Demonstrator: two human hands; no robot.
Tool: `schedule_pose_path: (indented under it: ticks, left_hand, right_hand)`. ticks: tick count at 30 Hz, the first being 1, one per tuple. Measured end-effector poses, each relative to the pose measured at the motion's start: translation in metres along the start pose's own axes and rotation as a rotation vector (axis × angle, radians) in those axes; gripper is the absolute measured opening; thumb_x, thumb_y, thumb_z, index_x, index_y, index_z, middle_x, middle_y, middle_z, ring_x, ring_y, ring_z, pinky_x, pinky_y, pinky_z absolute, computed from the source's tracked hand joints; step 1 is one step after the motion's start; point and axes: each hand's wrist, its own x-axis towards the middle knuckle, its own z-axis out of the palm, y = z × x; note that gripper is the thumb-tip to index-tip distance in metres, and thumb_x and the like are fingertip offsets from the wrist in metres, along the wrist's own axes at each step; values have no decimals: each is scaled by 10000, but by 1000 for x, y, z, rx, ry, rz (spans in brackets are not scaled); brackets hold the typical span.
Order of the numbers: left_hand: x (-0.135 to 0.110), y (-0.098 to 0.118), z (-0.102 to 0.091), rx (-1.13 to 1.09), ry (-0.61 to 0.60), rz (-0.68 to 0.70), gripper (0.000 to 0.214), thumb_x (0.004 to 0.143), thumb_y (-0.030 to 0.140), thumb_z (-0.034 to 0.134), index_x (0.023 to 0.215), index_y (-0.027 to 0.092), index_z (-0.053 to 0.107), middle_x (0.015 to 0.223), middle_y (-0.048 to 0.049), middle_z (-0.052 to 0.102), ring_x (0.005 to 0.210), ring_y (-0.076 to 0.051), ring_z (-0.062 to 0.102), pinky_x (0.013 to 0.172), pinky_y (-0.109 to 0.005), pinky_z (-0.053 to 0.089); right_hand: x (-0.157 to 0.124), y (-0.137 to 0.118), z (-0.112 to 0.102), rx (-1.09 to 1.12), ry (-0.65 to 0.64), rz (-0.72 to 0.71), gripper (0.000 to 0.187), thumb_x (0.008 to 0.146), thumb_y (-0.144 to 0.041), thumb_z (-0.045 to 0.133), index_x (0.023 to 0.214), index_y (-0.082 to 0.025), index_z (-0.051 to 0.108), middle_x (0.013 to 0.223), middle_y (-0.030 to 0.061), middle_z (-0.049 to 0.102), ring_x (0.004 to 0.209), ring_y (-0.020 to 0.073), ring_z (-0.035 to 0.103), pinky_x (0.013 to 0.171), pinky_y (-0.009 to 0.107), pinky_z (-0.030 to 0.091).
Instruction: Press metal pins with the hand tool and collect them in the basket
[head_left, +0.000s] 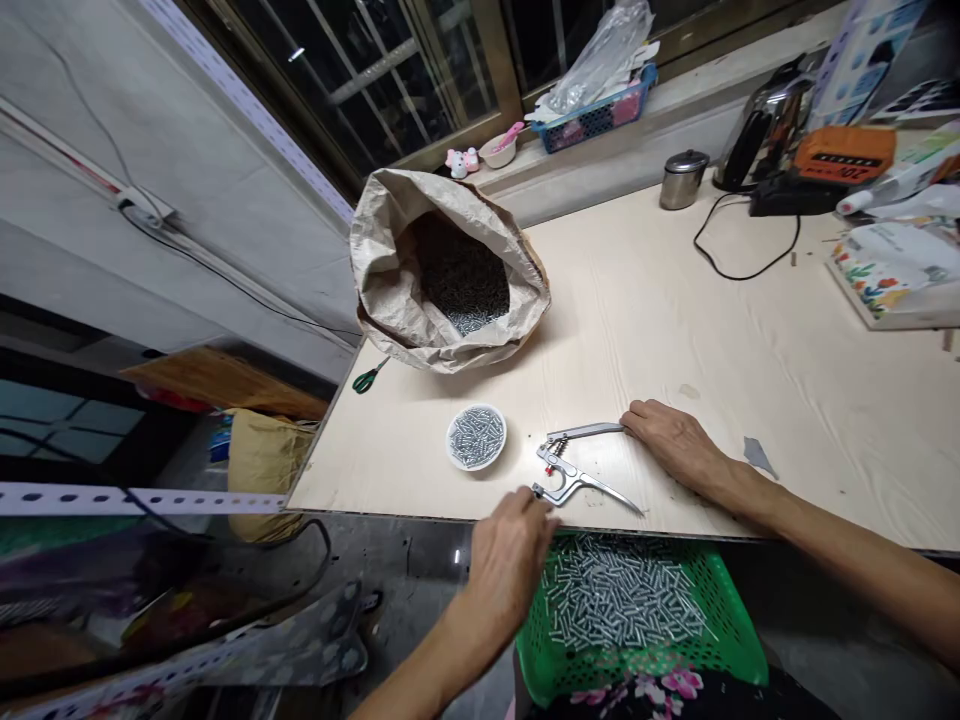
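Note:
A pair of metal hand pliers (574,465) lies on the pale wooden table (675,330) near its front edge, handles spread apart. My right hand (671,440) rests flat on the table with its fingertips touching the end of the upper handle. My left hand (506,560) is at the table's front edge by the pliers' jaw, fingers curled together; what they pinch is hidden. A small white dish (476,437) of small metal pins stands left of the pliers. A green basket (637,610) with many metal pins sits below the table edge on my lap.
An open paper sack (442,275) of dark metal parts stands at the back left, green-handled scissors (369,377) beside it. A steel cup (682,178), a kettle (761,125) with a black cord, an orange device (844,155) and boxes stand at the far right.

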Motion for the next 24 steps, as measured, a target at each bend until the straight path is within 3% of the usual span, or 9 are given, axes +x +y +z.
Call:
schedule_pose_path:
  ticks: [4, 8, 12, 21, 24]
  left_hand:
    - [26, -50, -6, 50, 222, -285, 232, 924, 224, 441, 873, 185, 664, 891, -68, 640, 816, -199, 600, 617, -272, 430]
    - [51, -89, -7, -27, 235, -426, 238, 905, 255, 469, 854, 158, 680, 873, -67, 648, 771, -181, 603, 639, -272, 435]
    - [60, -91, 2, -28, 251, -366, 250, 902, 281, 473, 956, 172, 692, 942, -66, 643, 831, -166, 596, 666, -259, 447]
    - [77, -84, -7, 229, 68, -328, 262, 906, 192, 411, 892, 145, 668, 1002, -115, 638, 951, -227, 582, 662, -279, 433]
    - [76, -82, -15, 152, 160, -325, 222, 872, 177, 447, 876, 130, 664, 960, -121, 650, 887, -221, 599, 704, -298, 451]
  right_hand:
    - [-1, 0, 4, -4, 27, -12, 261, 861, -8, 350, 757, -193, 501, 783, 42, 545, 729, 173, 485, 596, 283, 310]
    - [-3, -2, 7, -7, 74, -7, 250, 858, -11, 369, 783, -198, 517, 787, 42, 543, 743, 180, 492, 593, 284, 314]
    - [-4, -3, 8, -38, 82, -2, 247, 866, -25, 366, 821, -195, 538, 815, 53, 554, 772, 187, 498, 600, 287, 335]
    - [-3, -3, 11, -18, 98, 26, 241, 889, -56, 364, 837, -191, 558, 821, 60, 562, 770, 196, 510, 587, 290, 359]
    - [-7, -13, 9, -3, 144, 64, 202, 924, -138, 375, 917, -185, 571, 882, 79, 573, 784, 199, 522, 597, 296, 383]
